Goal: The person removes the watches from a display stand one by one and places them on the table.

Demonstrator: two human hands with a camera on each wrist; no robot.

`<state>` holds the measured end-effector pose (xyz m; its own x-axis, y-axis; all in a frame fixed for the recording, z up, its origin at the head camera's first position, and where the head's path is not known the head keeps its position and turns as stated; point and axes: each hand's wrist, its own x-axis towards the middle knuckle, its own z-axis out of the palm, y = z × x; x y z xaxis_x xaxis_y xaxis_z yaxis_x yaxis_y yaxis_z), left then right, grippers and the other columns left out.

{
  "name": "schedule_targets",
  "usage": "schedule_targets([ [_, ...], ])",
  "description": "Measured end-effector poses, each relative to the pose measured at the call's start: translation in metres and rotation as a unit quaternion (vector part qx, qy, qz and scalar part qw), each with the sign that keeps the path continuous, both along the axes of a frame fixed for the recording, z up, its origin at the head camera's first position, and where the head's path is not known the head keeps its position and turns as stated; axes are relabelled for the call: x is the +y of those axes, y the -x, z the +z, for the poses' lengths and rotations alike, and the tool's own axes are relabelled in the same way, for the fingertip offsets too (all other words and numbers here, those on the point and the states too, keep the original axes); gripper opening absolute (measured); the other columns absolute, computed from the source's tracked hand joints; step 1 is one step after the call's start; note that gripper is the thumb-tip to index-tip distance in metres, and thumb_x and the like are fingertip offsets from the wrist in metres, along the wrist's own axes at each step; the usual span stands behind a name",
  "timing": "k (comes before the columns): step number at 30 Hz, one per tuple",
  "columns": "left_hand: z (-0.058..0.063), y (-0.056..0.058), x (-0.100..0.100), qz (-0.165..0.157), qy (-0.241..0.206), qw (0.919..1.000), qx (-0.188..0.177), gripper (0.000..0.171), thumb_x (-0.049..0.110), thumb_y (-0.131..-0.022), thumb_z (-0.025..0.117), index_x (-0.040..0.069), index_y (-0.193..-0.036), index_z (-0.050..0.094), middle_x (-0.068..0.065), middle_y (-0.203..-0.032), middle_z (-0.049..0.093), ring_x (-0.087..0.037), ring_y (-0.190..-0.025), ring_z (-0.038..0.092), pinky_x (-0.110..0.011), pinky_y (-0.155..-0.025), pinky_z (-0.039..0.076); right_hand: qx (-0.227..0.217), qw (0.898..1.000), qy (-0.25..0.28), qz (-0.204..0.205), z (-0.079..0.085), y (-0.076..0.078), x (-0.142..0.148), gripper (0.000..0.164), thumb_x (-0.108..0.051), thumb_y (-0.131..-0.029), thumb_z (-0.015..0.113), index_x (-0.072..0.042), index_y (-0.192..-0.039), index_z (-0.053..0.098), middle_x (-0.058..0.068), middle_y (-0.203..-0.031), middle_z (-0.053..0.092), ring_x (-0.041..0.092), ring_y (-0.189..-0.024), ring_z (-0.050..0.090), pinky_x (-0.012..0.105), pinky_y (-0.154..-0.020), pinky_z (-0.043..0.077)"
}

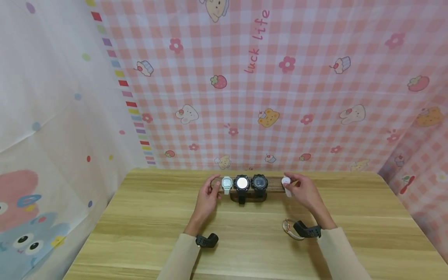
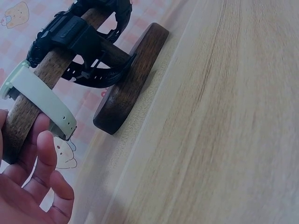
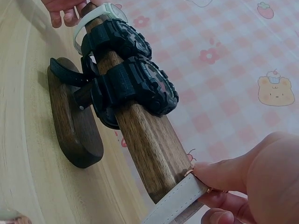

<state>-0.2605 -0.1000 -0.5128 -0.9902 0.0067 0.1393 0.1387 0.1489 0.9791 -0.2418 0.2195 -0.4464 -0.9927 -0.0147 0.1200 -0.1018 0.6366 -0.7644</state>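
A dark wooden watch stand (image 1: 275,185) stands near the table's back edge. At its left end my left hand (image 1: 205,197) grips the bar, thumb in front, fingers curled beneath it in the left wrist view. Beside that hand hangs a pale green watch (image 2: 39,91). Two chunky black watches (image 3: 117,39) sit side by side around the middle of the bar. My right hand (image 1: 305,191) pinches a white-strapped watch (image 3: 180,198) by its case at the bar's right end. Its strap lies over the bar there; the underside is hidden.
Another watch (image 1: 287,228) with a light strap lies on the wooden table (image 1: 252,245) below my right wrist, partly behind a black wrist mount (image 1: 307,230). A pink checked cloth (image 1: 241,147) hangs behind the table. A white patterned cloth (image 1: 70,128) hangs at the left.
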Motion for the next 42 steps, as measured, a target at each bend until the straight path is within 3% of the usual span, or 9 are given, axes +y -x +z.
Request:
schedule_targets([
  [7, 0.000, 0.000, 0.000, 0.003, 0.005, 1.0000, 0.003, 0.031, 0.026, -0.105, 0.051, 0.023, -0.136, 0.057, -0.007, -0.079, 0.055, -0.023, -0.069, 0.061, -0.025, -0.061, 0.050, -0.003, 1.000, -0.006, 0.000, 0.001, -0.003, 0.009, 0.041, -0.009, -0.096, 0.062, 0.002, -0.134, 0.057, 0.019, -0.107, 0.064, 0.015, -0.067, 0.051, 0.027, -0.052, 0.041],
  [15, 0.003, 0.001, -0.001, -0.005, 0.002, 0.9999, -0.009, 0.035, 0.024, -0.105, 0.050, 0.017, -0.140, 0.054, -0.023, -0.085, 0.057, -0.045, -0.080, 0.061, -0.026, -0.061, 0.048, 0.014, 1.000, -0.014, -0.001, 0.005, -0.008, 0.018, 0.041, -0.010, -0.095, 0.064, 0.002, -0.133, 0.058, 0.019, -0.106, 0.065, 0.012, -0.064, 0.051, 0.026, -0.051, 0.041],
  [23, 0.032, -0.016, 0.001, -0.015, 0.003, 0.9999, -0.007, 0.033, 0.016, -0.105, 0.050, 0.014, -0.138, 0.055, -0.021, -0.082, 0.057, -0.051, -0.083, 0.060, -0.025, -0.061, 0.048, 0.021, 1.000, -0.017, 0.004, 0.013, -0.017, 0.020, 0.041, -0.011, -0.095, 0.066, 0.002, -0.133, 0.059, 0.016, -0.102, 0.065, 0.011, -0.062, 0.048, 0.026, -0.048, 0.038],
  [27, 0.034, -0.019, 0.002, -0.015, 0.001, 0.9999, -0.002, 0.033, 0.015, -0.105, 0.050, 0.012, -0.137, 0.055, -0.024, -0.082, 0.056, -0.052, -0.082, 0.059, -0.025, -0.060, 0.048, 0.031, 0.999, -0.023, 0.009, 0.016, -0.022, 0.021, 0.040, -0.011, -0.094, 0.066, 0.001, -0.132, 0.060, 0.016, -0.102, 0.065, 0.010, -0.061, 0.049, 0.026, -0.047, 0.038],
  [34, 0.034, -0.017, 0.001, -0.018, -0.005, 0.9998, -0.013, 0.033, 0.017, -0.105, 0.050, 0.013, -0.137, 0.055, -0.010, -0.076, 0.053, -0.054, -0.084, 0.059, -0.024, -0.060, 0.047, 0.039, 0.999, -0.024, 0.015, 0.020, -0.029, 0.020, 0.040, -0.009, -0.094, 0.067, 0.000, -0.133, 0.060, 0.016, -0.104, 0.066, 0.011, -0.061, 0.052, 0.027, -0.048, 0.040],
  [38, 0.033, -0.016, 0.001, -0.018, -0.003, 0.9998, -0.006, 0.033, 0.016, -0.105, 0.050, 0.012, -0.137, 0.055, -0.010, -0.075, 0.053, -0.053, -0.083, 0.059, -0.025, -0.059, 0.047, 0.047, 0.998, -0.025, 0.019, 0.022, -0.034, 0.018, 0.040, -0.008, -0.093, 0.068, 0.000, -0.132, 0.061, 0.016, -0.104, 0.066, 0.011, -0.061, 0.051, 0.026, -0.047, 0.040],
  [42, 0.012, -0.006, 0.000, -0.012, 0.008, 0.9999, 0.004, 0.034, 0.022, -0.105, 0.050, 0.014, -0.138, 0.055, -0.008, -0.075, 0.054, -0.045, -0.077, 0.061, -0.025, -0.058, 0.047, 0.067, 0.997, -0.022, 0.027, 0.024, -0.039, 0.015, 0.038, -0.005, -0.091, 0.070, 0.000, -0.128, 0.064, 0.015, -0.101, 0.068, 0.010, -0.060, 0.051, 0.025, -0.046, 0.040],
])
